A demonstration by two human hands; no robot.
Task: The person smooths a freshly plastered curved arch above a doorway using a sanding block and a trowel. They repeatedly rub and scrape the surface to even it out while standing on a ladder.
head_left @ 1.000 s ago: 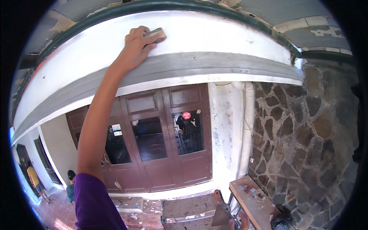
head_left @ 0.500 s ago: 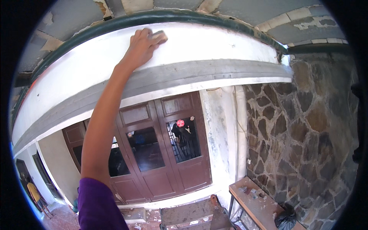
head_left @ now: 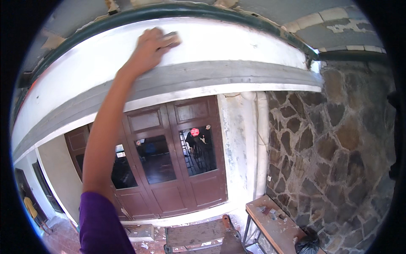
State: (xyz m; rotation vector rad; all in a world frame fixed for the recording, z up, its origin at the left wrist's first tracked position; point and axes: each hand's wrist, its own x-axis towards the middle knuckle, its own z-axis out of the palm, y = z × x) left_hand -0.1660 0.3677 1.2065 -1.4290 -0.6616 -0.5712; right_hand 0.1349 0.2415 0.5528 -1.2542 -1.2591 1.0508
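High in front of me, my left hand (head_left: 148, 48) is raised against a white-painted wall band (head_left: 220, 42). Its fingers are closed around a small tan block with a grey edge (head_left: 171, 40), whose exact kind I cannot make out. The block is pressed flat on the band or very close to it, a little below the dark green pipe (head_left: 203, 13). A purple sleeve (head_left: 101, 224) covers my upper arm, and the forearm is bare. My right hand is out of the picture.
Under the band runs a grey ledge (head_left: 211, 72), above brown panelled doors with glass (head_left: 156, 158). At right are a stone wall (head_left: 330, 139) and a debris-strewn table (head_left: 275, 220) with a black plastic bag (head_left: 307, 243). Below lie a wooden-handled tool (head_left: 227, 221) and a dark plank platform (head_left: 194, 235).
The view has shifted slightly. My left hand has slid a little down the white band with the block, and the forearm leans more to the left.
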